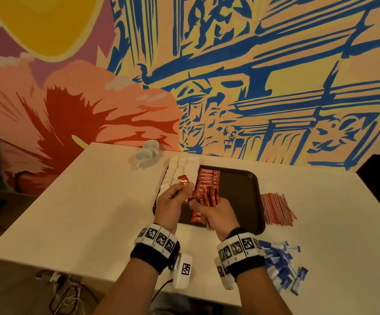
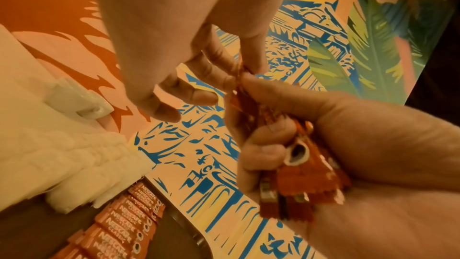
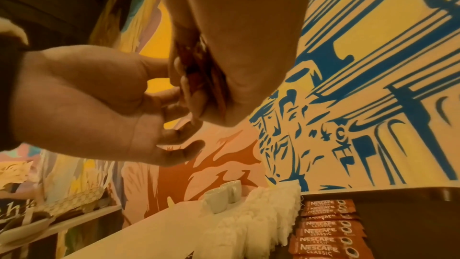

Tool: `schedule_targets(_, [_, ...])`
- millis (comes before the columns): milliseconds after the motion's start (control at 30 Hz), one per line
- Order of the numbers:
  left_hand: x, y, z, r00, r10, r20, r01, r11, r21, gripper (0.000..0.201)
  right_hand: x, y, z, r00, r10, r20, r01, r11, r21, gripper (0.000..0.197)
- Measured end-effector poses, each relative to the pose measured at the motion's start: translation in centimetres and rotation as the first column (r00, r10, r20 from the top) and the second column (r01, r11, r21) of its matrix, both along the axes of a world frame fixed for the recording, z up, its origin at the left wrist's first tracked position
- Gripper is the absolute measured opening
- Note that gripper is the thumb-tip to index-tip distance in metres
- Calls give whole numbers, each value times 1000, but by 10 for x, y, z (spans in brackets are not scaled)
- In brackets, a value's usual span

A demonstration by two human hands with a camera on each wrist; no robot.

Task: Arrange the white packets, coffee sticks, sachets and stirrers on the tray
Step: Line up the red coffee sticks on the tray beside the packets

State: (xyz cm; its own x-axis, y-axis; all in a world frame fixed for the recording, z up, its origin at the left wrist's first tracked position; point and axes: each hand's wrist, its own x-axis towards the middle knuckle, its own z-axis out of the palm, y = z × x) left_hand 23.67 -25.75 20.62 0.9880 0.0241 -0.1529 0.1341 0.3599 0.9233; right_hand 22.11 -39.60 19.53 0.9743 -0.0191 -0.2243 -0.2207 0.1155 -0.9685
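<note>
A dark tray (image 1: 241, 196) holds rows of white packets (image 1: 180, 169) along its left side and a column of red coffee sticks (image 1: 209, 177) beside them. My left hand (image 1: 184, 189) pinches a single red coffee stick (image 1: 183, 181) above the tray's left part. Just to its right, my right hand (image 1: 195, 204) grips a bundle of coffee sticks (image 1: 209, 196). The bundle (image 2: 298, 174) shows in the left wrist view, fanned out of the right fist. Red stirrers (image 1: 275, 209) lie in a pile on the table right of the tray. Blue sachets (image 1: 282, 264) lie heaped at the near right.
Two white cups (image 1: 148, 151) stand at the back of the white table (image 1: 93, 201), left of the tray, against a painted wall. The tray's right half (image 1: 239, 185) is bare. Cables lie on the floor below the table's near-left edge.
</note>
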Motion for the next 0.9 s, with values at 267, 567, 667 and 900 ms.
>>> schedule_targets(267, [-1,21,-29,990,-143,0,134,921,365,16,-4,-28,0,989,-150,-6,149,987,-60,20])
schedule_targets(567, [-17,21,-64,840,-525,137,60,341,938,39,-22,-44,-27,975,-142,-173,96,964,-249,26])
schedule_targets(667, [-17,17,-62,814,-571,109,98,320,942,40,-26,-47,-28,971,-125,-202,68,961,-266,21])
schedule_targets(900, [-8,3,-60,804,-591,61,155,309,938,40,-20,-57,-31,968,-119,-220,60,965,-257,17])
